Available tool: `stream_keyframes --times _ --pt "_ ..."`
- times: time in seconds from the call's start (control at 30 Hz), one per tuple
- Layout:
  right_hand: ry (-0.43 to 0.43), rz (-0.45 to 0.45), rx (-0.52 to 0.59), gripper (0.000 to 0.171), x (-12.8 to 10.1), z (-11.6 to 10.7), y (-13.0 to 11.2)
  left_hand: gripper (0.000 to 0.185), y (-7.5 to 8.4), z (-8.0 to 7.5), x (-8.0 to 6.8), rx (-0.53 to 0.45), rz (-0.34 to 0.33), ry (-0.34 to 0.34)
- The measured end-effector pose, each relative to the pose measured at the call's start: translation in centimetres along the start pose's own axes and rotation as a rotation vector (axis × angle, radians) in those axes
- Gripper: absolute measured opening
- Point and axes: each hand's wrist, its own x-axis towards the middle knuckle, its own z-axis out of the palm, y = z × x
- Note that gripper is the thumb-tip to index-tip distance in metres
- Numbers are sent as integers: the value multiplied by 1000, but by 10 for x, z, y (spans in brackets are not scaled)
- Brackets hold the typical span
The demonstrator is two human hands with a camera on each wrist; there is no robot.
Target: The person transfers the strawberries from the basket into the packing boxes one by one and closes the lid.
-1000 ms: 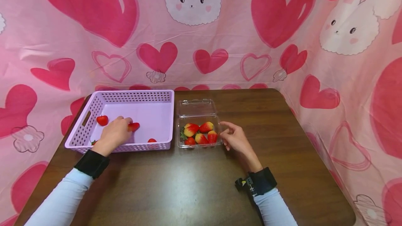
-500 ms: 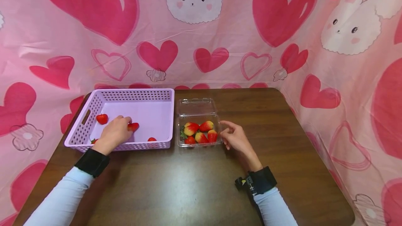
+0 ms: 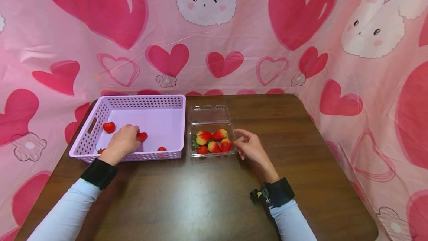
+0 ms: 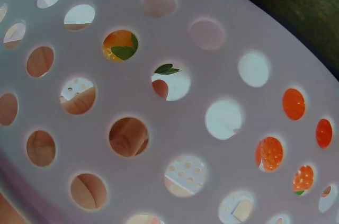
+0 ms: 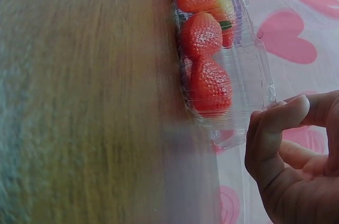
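Starting nearest you: dark wood table (image 3: pixel 200 196), both forearms in pale blue sleeves w/ black wrist bands.

- Your right hand (image 3: pixel 250 148): resting on table just right of clear clamshell box (image 3: pixel 211 139). Fingers loosely curled, holding nothing; index tip near box's right wall, can't tell if touching. Wrist view shows thumb (image 5: pixel 278 123) close beside box corner.
- Clear clamshell box: centre of table, lid folded back on far side. Approx. five strawberries inside (image 3: pixel 214 141), red w/ yellowish patches.
- Your left hand (image 3: pixel 122 142): inside lilac perforated basket (image 3: pixel 147 101), near-left part. Fingers curled down over a strawberry (image 3: pixel 142 136) at fingertips; touching it, but can't tell if actually gripped.
- Lilac basket: left of box, walls side by side. Loose strawberries: one far-left by handle slot (image 3: pixel 108 127), one near front wall (image 3: pixel 162 148), one partly hidden by your wrist at near-left (image 3: pixel 100 151). Left wrist view: only basket wall (image 4: pixel 175 113) w/ holes, berries and skin glimpsed through them.
- Far: pink cloth backdrop (image 3: pixel 214 32), hearts and white bunnies, wrapping left, back, right.
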Motion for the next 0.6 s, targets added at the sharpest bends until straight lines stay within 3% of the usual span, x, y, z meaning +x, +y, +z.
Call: stream_keyframes --times 0.43,0.6 --pt "0 10 -2 45 -1 0 -2 52 1 0 -2 -19 27 32" --pt "-21 16 6 46 -12 0 -26 48 5 0 -1 -14 42 57"
